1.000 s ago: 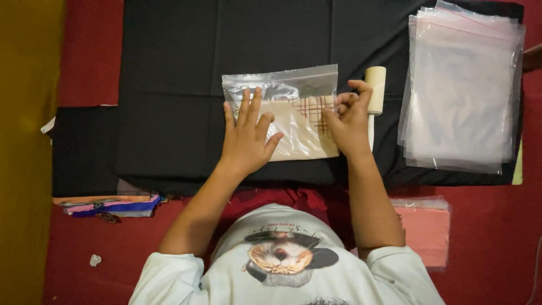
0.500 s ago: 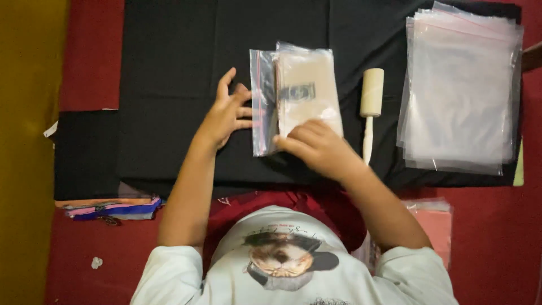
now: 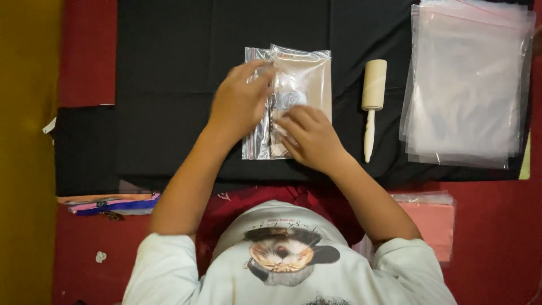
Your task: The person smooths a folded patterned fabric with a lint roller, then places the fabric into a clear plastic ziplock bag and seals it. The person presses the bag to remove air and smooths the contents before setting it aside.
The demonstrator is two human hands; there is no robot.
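Note:
A clear zip bag (image 3: 302, 79) with a beige folded item inside lies upright on the black cloth (image 3: 169, 85). My left hand (image 3: 240, 99) rests on the bag's left part, fingers bent over its edge. My right hand (image 3: 309, 135) presses on the bag's lower right part with the fingers flat. The bag's lower half is hidden under both hands.
A beige lint roller (image 3: 372, 101) lies just right of the bag. A stack of empty clear bags (image 3: 466, 85) sits at the far right. A pink packed bag (image 3: 432, 217) lies on the red floor at lower right, and coloured fabric (image 3: 113, 204) at lower left.
The bag was turned from lying sideways to upright. My left hand moved right onto it, and my right hand slid up onto its lower part.

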